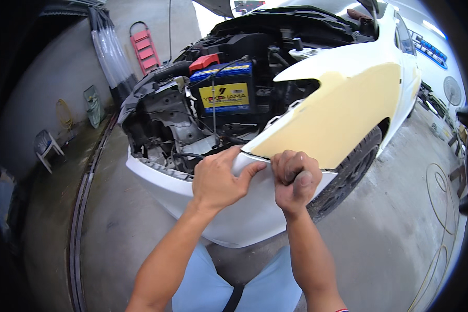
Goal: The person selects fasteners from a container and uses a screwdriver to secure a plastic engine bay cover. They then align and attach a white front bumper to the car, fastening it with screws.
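Bumper (229,216) meeting fender (343,99), corner not looking flush

The white bumper is sitting across the front corner, its upper edge lying just under the fender's tip. The left hand (217,179) is gripping that edge, fingers bending over it and thumb lying along the outside. The right hand (297,179) is resting at the seam (255,155), fingers curling closed — whether they are pinching anything, I cannot tell.

Positioning the bumper seems largely done; a dark line is showing along the seam, so closing and securing this corner is probably remaining. Behind it, the battery (224,96) is standing in place, but the lamp recess (190,125) is lying exposed — more fitting is likely waiting. The fender's tan patch (322,125) is presumably awaiting paint.
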{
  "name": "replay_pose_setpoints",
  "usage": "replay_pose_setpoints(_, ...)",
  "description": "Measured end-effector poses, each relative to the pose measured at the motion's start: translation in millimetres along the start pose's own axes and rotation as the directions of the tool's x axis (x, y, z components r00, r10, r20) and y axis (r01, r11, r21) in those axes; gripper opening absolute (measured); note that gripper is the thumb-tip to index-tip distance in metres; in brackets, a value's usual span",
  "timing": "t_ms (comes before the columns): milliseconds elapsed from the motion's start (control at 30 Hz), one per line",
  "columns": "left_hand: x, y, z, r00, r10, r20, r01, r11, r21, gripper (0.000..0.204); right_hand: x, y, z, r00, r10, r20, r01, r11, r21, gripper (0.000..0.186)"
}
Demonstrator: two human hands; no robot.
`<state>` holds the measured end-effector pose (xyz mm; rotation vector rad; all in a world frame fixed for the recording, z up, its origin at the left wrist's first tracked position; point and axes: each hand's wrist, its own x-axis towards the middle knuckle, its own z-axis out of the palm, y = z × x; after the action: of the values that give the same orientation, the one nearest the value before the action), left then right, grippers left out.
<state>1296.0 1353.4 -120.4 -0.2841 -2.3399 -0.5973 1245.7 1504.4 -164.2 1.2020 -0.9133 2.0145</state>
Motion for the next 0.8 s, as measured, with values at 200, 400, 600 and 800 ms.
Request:
replay_pose_setpoints(200,0,12,-4,0.998,0.045,-0.047,-0.042,0.997,0.07,0.063,-11,-15,-62,0.875,-0.111,-0.472,0.083,0.993,-0.081,0.051)
replay_pose_setpoints(400,8,13,-15,0.964,-0.18,0.194,0.163,0.982,0.1,0.069,-2,-14,-40,0.917,-0.099,-0.387,0.164,0.977,0.14,0.051)
replay_pose_setpoints(600,13,8,-15,0.955,-0.171,0.243,0.172,0.985,0.014,0.062,-20,26,-35,0.931,-0.253,-0.264,0.181,0.947,-0.266,0.057)
replay_pose_setpoints(800,9,0,-11,0.978,-0.069,0.198,0.095,0.987,-0.128,0.062,-11,-58,-34,0.949,0.04,-0.313,0.107,0.892,0.438,0.063)
